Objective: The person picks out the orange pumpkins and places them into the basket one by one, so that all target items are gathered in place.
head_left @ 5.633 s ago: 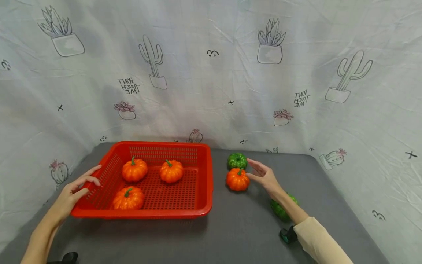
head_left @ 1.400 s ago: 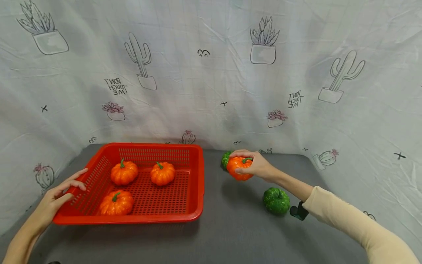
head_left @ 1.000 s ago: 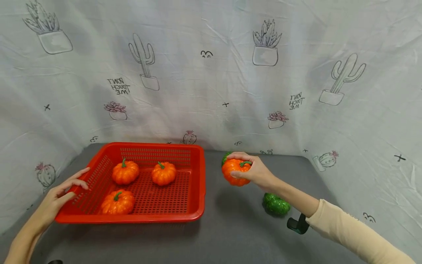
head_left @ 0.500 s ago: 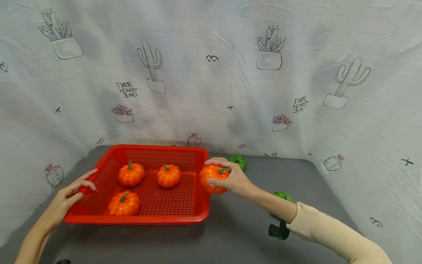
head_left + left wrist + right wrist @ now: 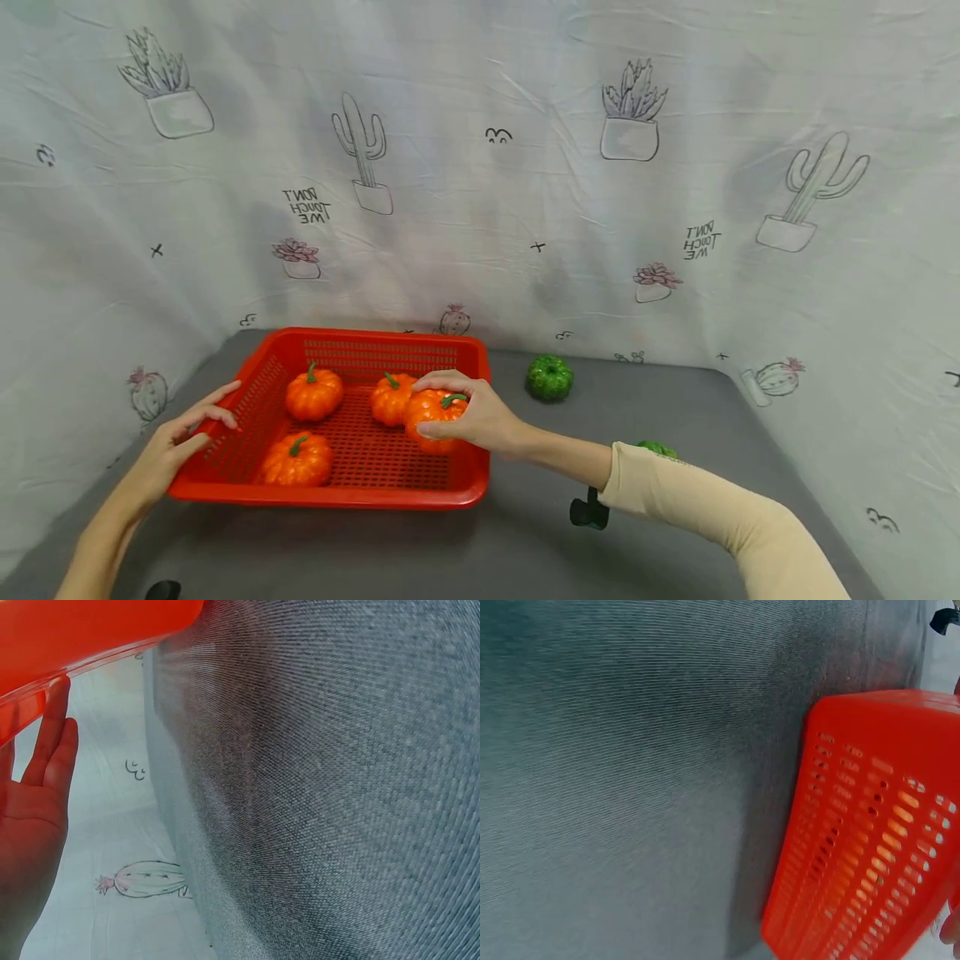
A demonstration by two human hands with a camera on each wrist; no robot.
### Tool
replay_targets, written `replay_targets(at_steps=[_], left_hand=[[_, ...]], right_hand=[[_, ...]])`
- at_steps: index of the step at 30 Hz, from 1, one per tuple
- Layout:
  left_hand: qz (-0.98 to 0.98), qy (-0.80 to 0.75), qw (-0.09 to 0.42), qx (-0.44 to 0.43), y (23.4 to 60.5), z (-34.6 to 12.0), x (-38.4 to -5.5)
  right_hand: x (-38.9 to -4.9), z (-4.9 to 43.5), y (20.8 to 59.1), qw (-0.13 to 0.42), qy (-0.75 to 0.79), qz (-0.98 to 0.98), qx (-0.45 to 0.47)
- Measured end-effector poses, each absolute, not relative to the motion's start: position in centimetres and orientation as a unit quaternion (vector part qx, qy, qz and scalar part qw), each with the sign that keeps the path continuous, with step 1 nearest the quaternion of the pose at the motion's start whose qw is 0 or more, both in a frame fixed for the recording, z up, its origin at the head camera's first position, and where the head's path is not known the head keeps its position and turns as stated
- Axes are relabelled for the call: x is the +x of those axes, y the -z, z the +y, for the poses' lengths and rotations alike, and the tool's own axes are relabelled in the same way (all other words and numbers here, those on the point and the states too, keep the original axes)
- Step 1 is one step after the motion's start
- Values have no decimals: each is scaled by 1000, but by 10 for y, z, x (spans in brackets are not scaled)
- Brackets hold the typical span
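A red plastic basket [image 5: 330, 496] with slotted walls stands on the grey table. Three orange toy pumpkins lie in it: one at the back left [image 5: 313, 394], one at the front left [image 5: 297, 460] and one near the middle [image 5: 390, 400]. My right hand [image 5: 480, 417] holds another orange pumpkin [image 5: 431, 417] over the basket's right part, thumb in front and fingers over its top. At the basket's left rim, my left hand [image 5: 161, 458] grips the edge. In the right wrist view, only fingertips [image 5: 952, 930] show beside the basket wall.
A green toy pumpkin [image 5: 550, 377] sits on the table right of the basket. Another green one [image 5: 657, 449] is mostly hidden behind the right sleeve [image 5: 682, 492]. A white printed curtain [image 5: 525, 192] hangs behind and beside the table [image 5: 525, 533].
My right hand has taken the orange pumpkin from beside the green one, lifted it and carried it left over the basket. My left hand has stayed on the rim.
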State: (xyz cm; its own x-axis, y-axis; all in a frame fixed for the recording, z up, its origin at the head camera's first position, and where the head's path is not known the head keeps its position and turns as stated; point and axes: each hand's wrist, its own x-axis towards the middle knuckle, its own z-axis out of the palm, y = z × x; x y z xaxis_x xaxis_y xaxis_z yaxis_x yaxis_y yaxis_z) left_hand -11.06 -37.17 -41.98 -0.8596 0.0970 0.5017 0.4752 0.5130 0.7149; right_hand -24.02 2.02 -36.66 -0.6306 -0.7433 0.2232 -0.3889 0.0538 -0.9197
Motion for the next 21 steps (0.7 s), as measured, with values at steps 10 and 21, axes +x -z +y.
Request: replay_targets(at_steps=[10,21], left_hand=[[-853,462,193,-146,418,-369,-109],[-854,463,190,-141,417,-370,-108]], right_hand=[[-236,-12,382,172,587,697,-374],[-233,-39,388,146,586,688,-402]])
